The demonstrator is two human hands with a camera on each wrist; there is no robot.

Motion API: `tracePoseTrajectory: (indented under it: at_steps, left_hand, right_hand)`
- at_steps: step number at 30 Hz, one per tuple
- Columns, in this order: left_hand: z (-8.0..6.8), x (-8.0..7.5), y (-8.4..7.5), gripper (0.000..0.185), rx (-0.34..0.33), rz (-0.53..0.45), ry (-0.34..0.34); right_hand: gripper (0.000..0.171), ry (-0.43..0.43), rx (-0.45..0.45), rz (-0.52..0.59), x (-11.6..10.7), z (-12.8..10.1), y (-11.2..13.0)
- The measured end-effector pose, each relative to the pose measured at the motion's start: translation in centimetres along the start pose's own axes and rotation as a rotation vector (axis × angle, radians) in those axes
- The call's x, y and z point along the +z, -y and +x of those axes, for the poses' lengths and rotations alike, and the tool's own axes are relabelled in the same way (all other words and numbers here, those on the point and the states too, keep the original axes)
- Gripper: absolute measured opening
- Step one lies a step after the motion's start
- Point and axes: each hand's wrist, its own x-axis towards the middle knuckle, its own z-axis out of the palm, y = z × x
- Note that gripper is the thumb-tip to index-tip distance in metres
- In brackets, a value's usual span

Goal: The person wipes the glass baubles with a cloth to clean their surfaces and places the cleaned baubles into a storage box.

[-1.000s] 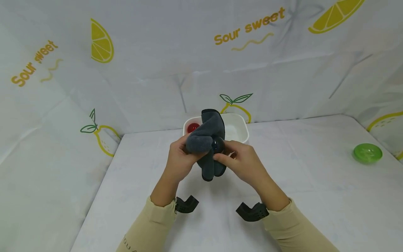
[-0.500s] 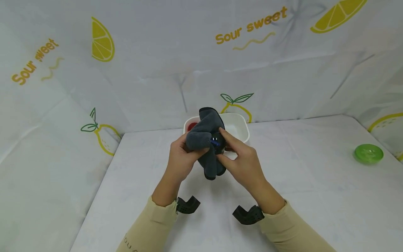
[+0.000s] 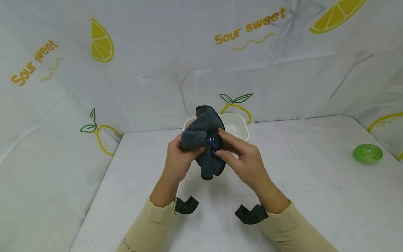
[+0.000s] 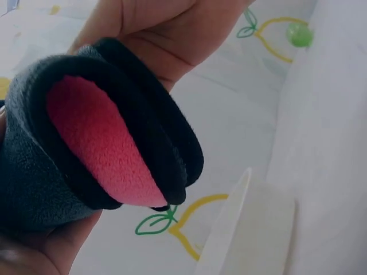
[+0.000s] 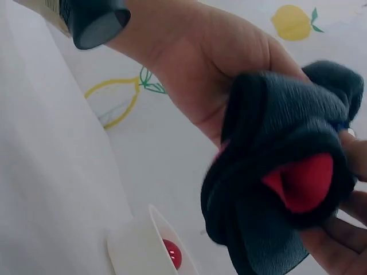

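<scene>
A dark grey cloth (image 3: 204,120) with black edging and a pink underside is bunched above the table's middle. My left hand (image 3: 177,159) grips its left side. A glossy dark blue ball (image 3: 214,140) sits against the folds, and my right hand (image 3: 247,157) pinches it between thumb and fingers from the right. In the left wrist view, the folded cloth (image 4: 46,149) shows its pink side and covers the ball. The right wrist view has the cloth (image 5: 275,126) wrapped in loops, the ball mostly hidden.
Behind the cloth stands a white plastic tub (image 3: 237,124); a red ball (image 5: 172,254) in it shows in the right wrist view. Far right on the white-covered table (image 3: 302,185) sits a translucent green dish (image 3: 368,153). Lemon-printed sheets hang at the back and sides.
My right fingers have shifted up the ball, which has turned to show a blue shine. The cloth has moved slightly left and up, and now hides the red ball in the head view.
</scene>
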Motion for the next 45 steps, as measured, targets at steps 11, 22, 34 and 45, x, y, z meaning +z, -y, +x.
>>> tracePoseTrajectory:
  at_steps: [11,22,34,45]
  left_hand:
    - [-0.2,1.0,0.3,0.052,0.089,0.095,0.033]
    - [0.0,-0.3,0.0,0.048,0.015,0.007,0.006]
    - [0.0,-0.8,-0.2,0.047,0.026,-0.174,0.134]
    - [0.0,-0.6,-0.4,0.048,0.053,-0.184,0.177]
  right_hand:
    - [0.048,-0.148,-0.046,-0.161,0.7,-0.2,0.2]
    - [0.039,0.009,-0.056,-0.026,-0.4,0.1,0.3]
    - [0.053,0.090,0.071,0.145,-1.5,0.2,-0.2]
    - [0.048,0.072,0.062,0.071,-1.3,-0.1,0.4]
